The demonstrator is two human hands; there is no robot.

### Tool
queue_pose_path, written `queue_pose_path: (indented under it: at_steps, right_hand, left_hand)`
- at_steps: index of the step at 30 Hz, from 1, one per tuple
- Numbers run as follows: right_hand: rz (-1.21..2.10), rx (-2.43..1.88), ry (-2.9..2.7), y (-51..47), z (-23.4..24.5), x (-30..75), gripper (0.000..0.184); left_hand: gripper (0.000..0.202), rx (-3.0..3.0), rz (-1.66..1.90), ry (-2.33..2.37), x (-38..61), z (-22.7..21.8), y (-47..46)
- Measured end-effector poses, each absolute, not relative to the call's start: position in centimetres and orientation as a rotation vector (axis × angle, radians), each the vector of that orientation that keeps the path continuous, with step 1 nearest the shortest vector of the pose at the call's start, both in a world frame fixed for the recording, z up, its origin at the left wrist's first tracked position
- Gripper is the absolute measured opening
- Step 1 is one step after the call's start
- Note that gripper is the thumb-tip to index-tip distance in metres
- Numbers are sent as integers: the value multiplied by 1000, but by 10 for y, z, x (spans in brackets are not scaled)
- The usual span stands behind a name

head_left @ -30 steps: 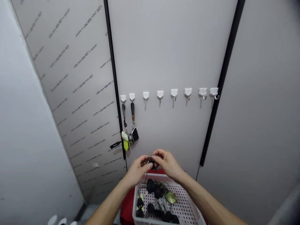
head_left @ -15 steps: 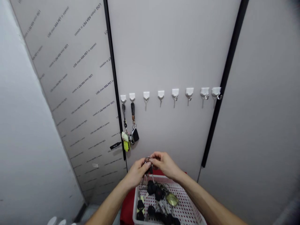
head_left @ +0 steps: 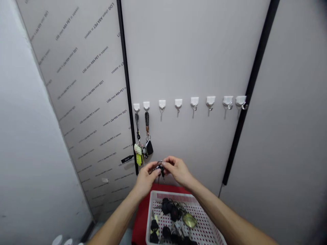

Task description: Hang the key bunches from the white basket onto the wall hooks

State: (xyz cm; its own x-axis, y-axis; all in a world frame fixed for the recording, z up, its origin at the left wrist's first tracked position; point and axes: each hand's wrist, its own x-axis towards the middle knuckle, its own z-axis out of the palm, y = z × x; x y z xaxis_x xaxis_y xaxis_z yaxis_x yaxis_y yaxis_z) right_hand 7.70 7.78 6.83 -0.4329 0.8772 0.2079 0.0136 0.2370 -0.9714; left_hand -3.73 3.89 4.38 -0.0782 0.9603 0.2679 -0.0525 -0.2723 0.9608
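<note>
Between my two hands, above the basket's far rim, is a bunch of dark-headed keys [head_left: 161, 170] on a metal ring [head_left: 160, 162]. My left hand [head_left: 147, 175] pinches the keys from the left, thumb on top. The fingertips of my right hand [head_left: 176, 169] close on the ring from the right. Key blades point down below my fingers. Underneath, a white perforated basket [head_left: 173, 195] holds several black-headed keys [head_left: 168, 207] and a gold oval key tag [head_left: 189, 220].
Several white hooks [head_left: 194, 101] run in a row across the grey panel. On the two leftmost hang a strap with a yellow-green fob [head_left: 139, 159] and a braided strap with a black fob [head_left: 149, 147]. A red surface [head_left: 143, 217] lies under the basket. Black strips edge the panel.
Both hands have risen with the keys, away from the basket and nearer the panel. The ring now stands out more above my fingers. The view has shifted slightly.
</note>
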Motion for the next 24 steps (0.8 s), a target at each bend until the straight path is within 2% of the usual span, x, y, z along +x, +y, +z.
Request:
queue_pose_path:
  at_steps: [7, 13, 17, 24]
  right_hand:
    - [975, -866, -1790, 87, 78, 75, 14]
    - [1049, -823, -1833, 84, 79, 76, 13]
    - [1153, -731, -1852, 78, 91, 75, 21]
    - [1216, -701, -1847, 74, 109, 72, 16]
  left_hand:
    - [26, 1320, 1435, 1252, -56, 66, 36]
    - [20, 1447, 1404, 1363, -65, 96, 34]
    - [15, 1590, 1327, 1372, -61, 118, 39]
    - [17, 1712, 1387, 1245, -57, 140, 44]
